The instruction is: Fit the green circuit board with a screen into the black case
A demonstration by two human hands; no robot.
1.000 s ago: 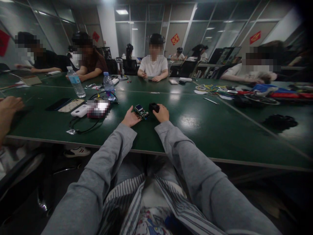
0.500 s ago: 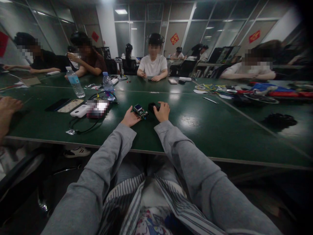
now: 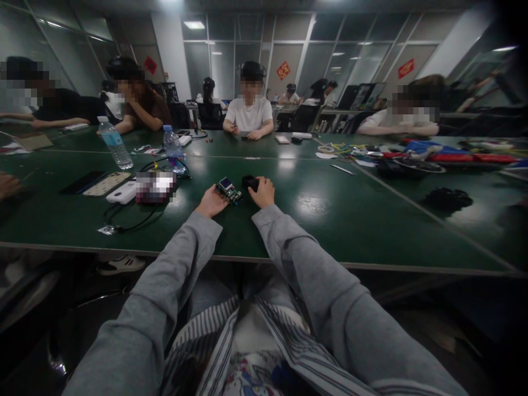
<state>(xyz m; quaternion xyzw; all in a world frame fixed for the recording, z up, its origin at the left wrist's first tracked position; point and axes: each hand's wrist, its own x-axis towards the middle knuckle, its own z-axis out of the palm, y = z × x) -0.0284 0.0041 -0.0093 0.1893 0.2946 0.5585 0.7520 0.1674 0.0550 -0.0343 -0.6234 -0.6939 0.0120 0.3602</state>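
My left hand holds a green circuit board with a small screen on its upper side. The board tilts, screen facing up, and its edge rests against my fingers and thumb. Just to the right, my right hand is closed on a small black box-like case, thumb on the near side and fingers over the top. A narrow gap separates the board from the case. Both hands are low over the green table, near its front edge. What the case is for I cannot make out.
Left of my hands lie phones, a white power bank, cables and two water bottles. On the right are a pen, a black bundle and a colourful heap. Other people sit around the table.
The whole view has shifted a little, so most things appear further left. Both hands keep the board and the black case, with hardly any change between them.
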